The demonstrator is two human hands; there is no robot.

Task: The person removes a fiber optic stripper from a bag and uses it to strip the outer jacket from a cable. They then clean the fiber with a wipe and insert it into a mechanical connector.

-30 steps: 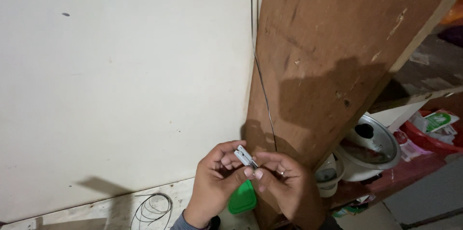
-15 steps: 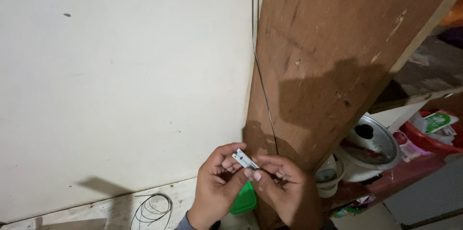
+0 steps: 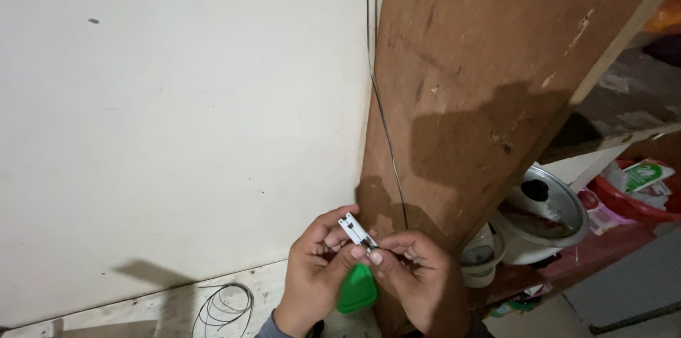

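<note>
A: Metal clip point(image 3: 357, 231), small and silvery, is pinched between both hands just in front of the foot of the brown wooden panel point(image 3: 489, 97).

B: Which hand has it?

A: Both. The left hand point(image 3: 316, 274) grips its lower end with thumb and forefinger closed on it; the right hand point(image 3: 415, 278) meets it from the other side, fingertips pressed to the clip's near end (the two thumbs almost touch).

B: And the green thing?

A: A green plastic plug point(image 3: 356, 288), rounded, hangs just below the clip, between the two palms. Which hand bears it I cannot tell.

B: What else stands about the panel?

A: A thin dark wire point(image 3: 383, 118) runs down the panel's left edge, toward the hands. Left of the panel is a plain white wall point(image 3: 177, 111), and at the wall's foot, on a pale ledge, lies a loose coil of thin wire point(image 3: 225, 306). Right of the panel, low down, sits a white rice cooker point(image 3: 543, 214) with its lid raised, and beyond that a red basin point(image 3: 631, 200) holding packets.
</note>
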